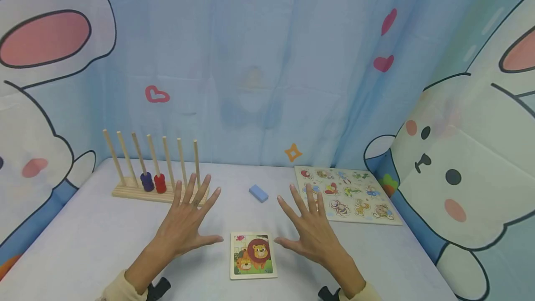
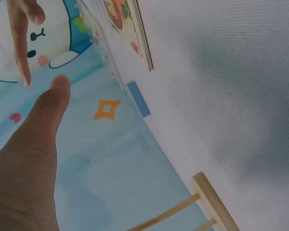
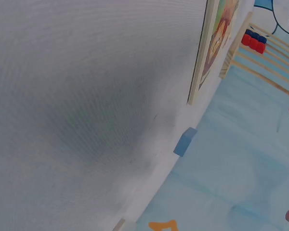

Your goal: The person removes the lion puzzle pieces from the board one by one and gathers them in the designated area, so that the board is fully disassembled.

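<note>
Both hands hover over the white table with fingers spread, and neither holds anything. My left hand point(image 1: 184, 226) is left of a small lion picture puzzle point(image 1: 253, 255), its thumb pointing at the puzzle's left edge. On the other side, my right hand point(image 1: 311, 231) has its thumb near the puzzle's upper right corner. The puzzle lies flat in a pale wooden frame and shows two lions. Beyond the hands sits a blue block point(image 1: 258, 193). In the left wrist view the left thumb point(image 2: 53, 103) shows large, with part of the right hand past it.
At the back left stands a wooden peg rack point(image 1: 142, 194) with upright rods, blue beads point(image 1: 147, 181) on one and red beads point(image 1: 160, 183) on another. A board with insect pictures point(image 1: 347, 194) lies at the back right. A printed curtain point(image 1: 251, 68) hangs behind the table.
</note>
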`<state>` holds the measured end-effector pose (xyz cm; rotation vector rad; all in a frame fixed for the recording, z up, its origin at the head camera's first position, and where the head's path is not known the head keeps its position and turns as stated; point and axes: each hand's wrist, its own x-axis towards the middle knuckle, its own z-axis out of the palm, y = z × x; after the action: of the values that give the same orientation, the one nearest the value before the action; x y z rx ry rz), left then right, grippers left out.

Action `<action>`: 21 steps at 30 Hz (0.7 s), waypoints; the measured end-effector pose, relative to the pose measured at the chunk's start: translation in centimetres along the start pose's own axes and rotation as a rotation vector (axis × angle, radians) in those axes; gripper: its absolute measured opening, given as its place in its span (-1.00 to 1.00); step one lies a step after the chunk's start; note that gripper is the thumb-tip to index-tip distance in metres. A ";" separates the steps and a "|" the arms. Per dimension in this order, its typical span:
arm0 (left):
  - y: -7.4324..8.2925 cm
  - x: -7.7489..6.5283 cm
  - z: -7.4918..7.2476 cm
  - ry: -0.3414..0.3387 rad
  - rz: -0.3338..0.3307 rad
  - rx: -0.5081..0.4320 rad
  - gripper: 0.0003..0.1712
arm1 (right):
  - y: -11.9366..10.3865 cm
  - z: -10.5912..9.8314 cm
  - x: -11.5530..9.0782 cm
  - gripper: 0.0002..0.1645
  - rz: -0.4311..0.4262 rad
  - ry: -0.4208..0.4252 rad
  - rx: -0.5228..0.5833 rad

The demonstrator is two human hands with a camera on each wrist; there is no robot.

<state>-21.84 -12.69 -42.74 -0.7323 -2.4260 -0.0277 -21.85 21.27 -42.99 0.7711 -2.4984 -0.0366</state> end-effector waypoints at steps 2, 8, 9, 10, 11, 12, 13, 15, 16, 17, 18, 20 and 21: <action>0.1 0.0 0.1 -0.011 -0.002 -0.004 0.31 | 0.1 0.1 -0.1 0.17 -0.003 -0.003 0.004; 1.1 -0.5 0.7 -0.161 -0.068 -0.164 0.29 | -0.2 0.4 -0.5 0.10 0.045 -0.057 0.056; 1.4 -0.6 0.9 -0.198 -0.084 -0.224 0.28 | -0.4 0.4 -0.5 0.08 0.064 -0.071 0.091; 1.7 -0.8 1.0 -0.239 -0.098 -0.290 0.27 | -0.6 0.3 -0.5 0.05 0.087 -0.090 0.144; 1.9 -1.0 1.2 -0.278 -0.107 -0.364 0.26 | -0.8 0.3 -0.5 0.01 0.116 -0.113 0.212; 2.2 -1.2 1.5 -0.313 -0.112 -0.435 0.25 | -1.1 0.4 -0.5 -0.04 0.144 -0.136 0.294; 2.4 -1.4 1.8 -0.351 -0.116 -0.498 0.25 | -1.3 0.5 -0.5 -0.10 0.169 -0.158 0.383; 2.8 -1.9 2.5 -0.414 -0.118 -0.603 0.27 | -1.8 1.0 -0.4 -0.24 0.216 -0.197 0.579; 3.0 -2.2 3.0 -0.441 -0.121 -0.641 0.28 | -2.1 1.4 -0.3 -0.30 0.233 -0.215 0.669; 3.2 -2.4 3.4 -0.461 -0.125 -0.673 0.30 | -2.3 1.9 -0.2 -0.36 0.244 -0.230 0.746; 3.4 -2.6 3.8 -0.478 -0.129 -0.688 0.31 | -2.6 2.4 -0.1 -0.41 0.247 -0.242 0.814; 3.7 -2.8 4.6 -0.502 -0.141 -0.701 0.32 | -3.1 3.4 0.2 -0.47 0.254 -0.258 0.919; 3.9 -2.9 4.9 -0.506 -0.143 -0.701 0.32 | -3.3 4.0 0.3 -0.50 0.257 -0.262 0.957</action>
<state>-20.55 -9.96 -48.92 -0.9407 -2.9676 -0.8831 -22.30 17.85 -46.84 0.8013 -2.7885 1.2920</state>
